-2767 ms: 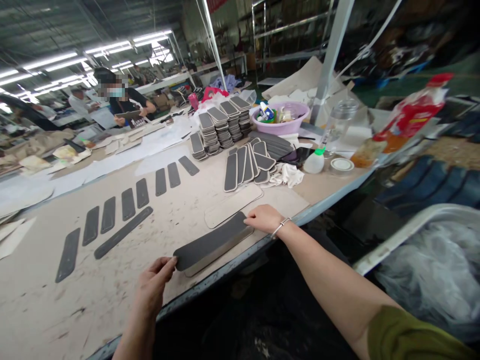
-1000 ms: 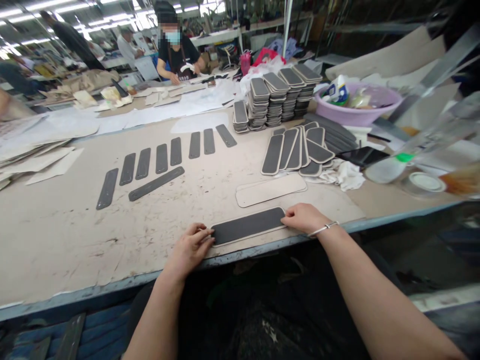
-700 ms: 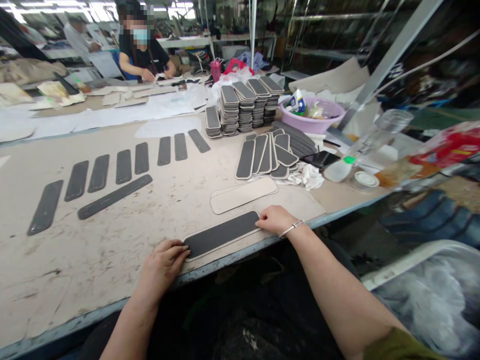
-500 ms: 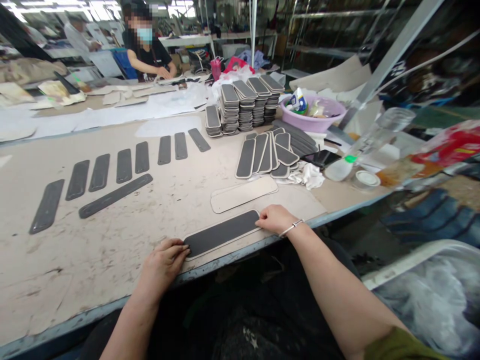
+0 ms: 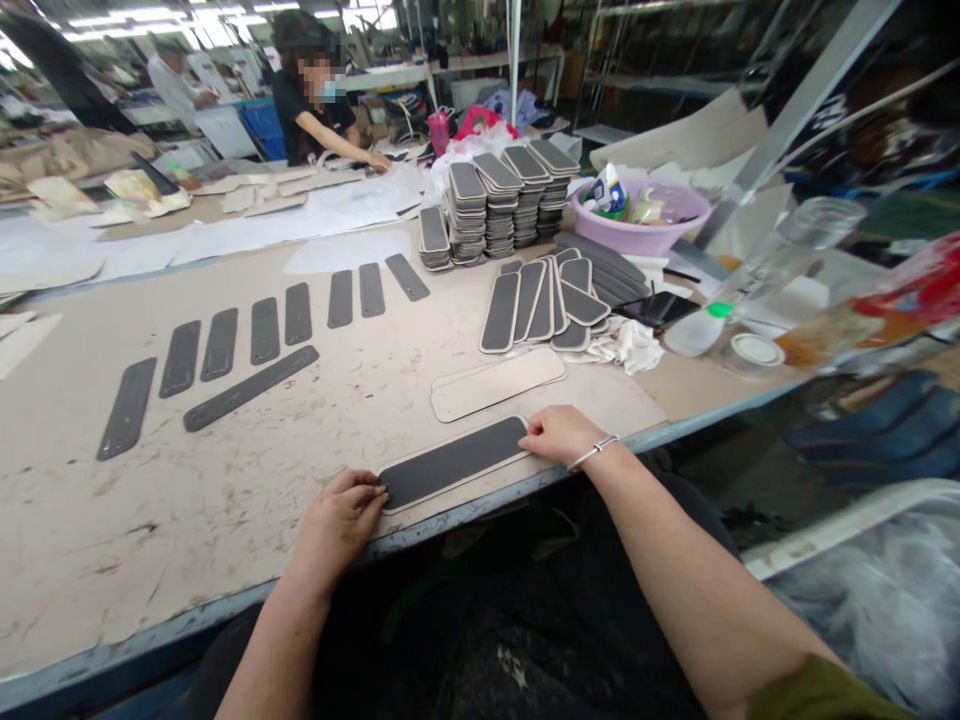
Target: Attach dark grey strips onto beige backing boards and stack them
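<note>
A long dark grey panel [image 5: 454, 463] with rounded ends lies on a slightly larger pale backing piece at the table's front edge. My left hand [image 5: 343, 520] pinches its left end between thumb and fingers. At the right end, my right hand [image 5: 559, 436], with a bracelet on the wrist, has its fingers closed on the panel's corner. Just behind lie pale blank strips [image 5: 499, 384], overlapping. Farther left, several loose dark grey strips [image 5: 265, 330] are spread in a row, one of them slanting [image 5: 251, 388] in front.
Tall stacks of bordered grey panels [image 5: 501, 205] stand at the back, with a loose fanned pile [image 5: 525, 305] before them. To the right are a purple basin [image 5: 637, 232], a crumpled white cloth [image 5: 634, 345], a clear bottle [image 5: 694, 330] and a lidded tub [image 5: 752, 352]. A co-worker [image 5: 307, 100] stands across the table.
The view has shifted slightly, so the table's contents appear farther right. Both my hands stay at the panel's ends. The co-worker's arm now stretches out to the right.
</note>
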Demonstrator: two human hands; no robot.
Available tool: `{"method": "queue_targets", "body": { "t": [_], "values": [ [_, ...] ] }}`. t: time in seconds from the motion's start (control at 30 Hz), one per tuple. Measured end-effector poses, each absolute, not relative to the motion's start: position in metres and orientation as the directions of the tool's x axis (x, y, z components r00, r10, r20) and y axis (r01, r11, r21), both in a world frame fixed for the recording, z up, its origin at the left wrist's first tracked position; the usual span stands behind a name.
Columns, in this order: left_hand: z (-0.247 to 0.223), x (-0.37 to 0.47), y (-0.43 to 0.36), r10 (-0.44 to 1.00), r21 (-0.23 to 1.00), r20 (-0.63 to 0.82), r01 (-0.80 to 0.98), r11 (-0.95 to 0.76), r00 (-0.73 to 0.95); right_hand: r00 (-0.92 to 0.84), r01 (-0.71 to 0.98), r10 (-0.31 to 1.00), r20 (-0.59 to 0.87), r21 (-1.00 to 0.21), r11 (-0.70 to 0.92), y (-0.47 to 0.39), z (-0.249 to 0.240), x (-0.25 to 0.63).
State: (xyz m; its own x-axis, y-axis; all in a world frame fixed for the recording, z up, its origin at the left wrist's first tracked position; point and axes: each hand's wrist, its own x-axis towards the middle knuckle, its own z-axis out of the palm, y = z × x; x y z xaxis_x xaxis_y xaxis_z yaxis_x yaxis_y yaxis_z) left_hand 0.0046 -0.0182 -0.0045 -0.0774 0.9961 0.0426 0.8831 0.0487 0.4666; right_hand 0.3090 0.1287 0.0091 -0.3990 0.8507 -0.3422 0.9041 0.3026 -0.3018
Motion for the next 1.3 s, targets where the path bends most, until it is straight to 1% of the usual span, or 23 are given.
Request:
{"method": "queue_targets", "body": {
  "t": [0.1,0.17,0.27,0.33,0.37,0.43,0.53,0.6,0.73,0.93,1.17,1.3],
  "values": [
    [-0.004,0.003,-0.018,0.994,0.493,0.013,0.866,0.087,-0.108,-0.404,0.902,0.846,-0.347,-0.302,0.308,0.128,0.011,0.308],
    [-0.004,-0.001,-0.018,0.990,0.545,-0.016,0.829,0.127,-0.141,-0.407,0.902,0.844,-0.351,-0.299,0.311,0.128,0.012,0.308],
    [-0.004,-0.008,-0.020,0.955,0.676,-0.161,0.677,0.291,-0.249,-0.402,0.906,0.842,-0.358,-0.288,0.310,0.128,0.011,0.307],
    [-0.005,-0.011,-0.020,0.914,0.719,-0.249,0.572,0.395,-0.319,-0.404,0.906,0.842,-0.359,-0.282,0.315,0.129,0.009,0.307],
    [-0.005,-0.012,-0.019,0.903,0.713,-0.256,0.564,0.417,-0.344,-0.406,0.906,0.842,-0.356,-0.280,0.318,0.129,0.008,0.307],
    [-0.007,-0.010,-0.017,0.910,0.655,-0.199,0.641,0.400,-0.364,-0.409,0.905,0.841,-0.353,-0.278,0.323,0.129,0.007,0.308],
    [-0.009,-0.005,-0.014,0.937,0.531,-0.102,0.778,0.337,-0.335,-0.415,0.901,0.841,-0.347,-0.285,0.327,0.129,0.007,0.308],
    [-0.011,-0.002,-0.013,0.946,0.502,-0.071,0.808,0.309,-0.318,-0.416,0.900,0.843,-0.342,-0.287,0.328,0.129,0.007,0.308],
    [-0.013,-0.001,-0.012,0.946,0.503,-0.046,0.811,0.299,-0.321,-0.404,0.907,0.849,-0.341,-0.274,0.321,0.128,0.007,0.306],
    [-0.014,-0.004,-0.008,0.931,0.464,-0.106,0.811,0.357,-0.349,-0.407,0.905,0.840,-0.358,-0.283,0.317,0.128,0.009,0.306],
    [-0.014,-0.005,-0.006,0.925,0.500,-0.124,0.783,0.370,-0.359,-0.389,0.913,0.846,-0.364,-0.273,0.303,0.129,0.008,0.306],
    [-0.011,-0.003,-0.007,0.921,0.508,-0.109,0.775,0.375,-0.375,-0.393,0.911,0.846,-0.361,-0.275,0.306,0.128,0.009,0.306]
  ]
}}
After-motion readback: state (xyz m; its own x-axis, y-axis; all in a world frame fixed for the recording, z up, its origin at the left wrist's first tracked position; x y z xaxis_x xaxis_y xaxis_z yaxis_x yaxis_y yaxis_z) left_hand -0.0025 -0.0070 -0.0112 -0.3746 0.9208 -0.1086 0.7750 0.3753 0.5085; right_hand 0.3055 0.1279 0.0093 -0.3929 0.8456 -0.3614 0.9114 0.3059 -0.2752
